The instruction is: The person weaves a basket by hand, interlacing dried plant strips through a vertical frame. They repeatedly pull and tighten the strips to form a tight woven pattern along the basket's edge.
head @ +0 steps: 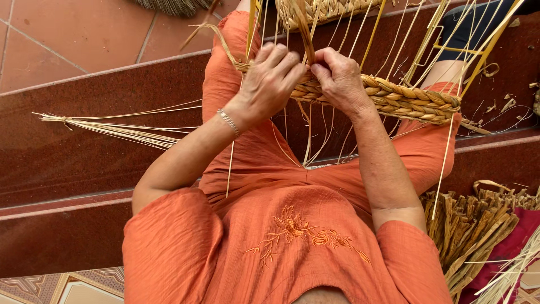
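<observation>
Hands close together at the braided rim, over the lap. Left hand (270, 79) curled, fingers pressed down on the braid, apparently pinching a flat rush strand (304, 28) that rises between the two hands. Right hand (337, 79) closed around the woven rim (405, 101), thumb and forefinger gripping just beside the left fingertips. Rim of thick plaited fibre, running off to the right across the knee; thin yellow frame stakes (444, 34) standing up through it, more weave visible above at the frame's far end.

Judged best practice: keep working strand taut, tuck tight against previous plait, hold finished braid firm with right hand so weave stays even; avoid kinking the stakes.

Outward: loose bundle of pale straws (112, 129) lying on the dark red step (84, 95) to the left; pile of dried rush (472, 225) on the right, beside the knee. Orange garment below. Terracotta floor tiles (67, 34) above the step.
</observation>
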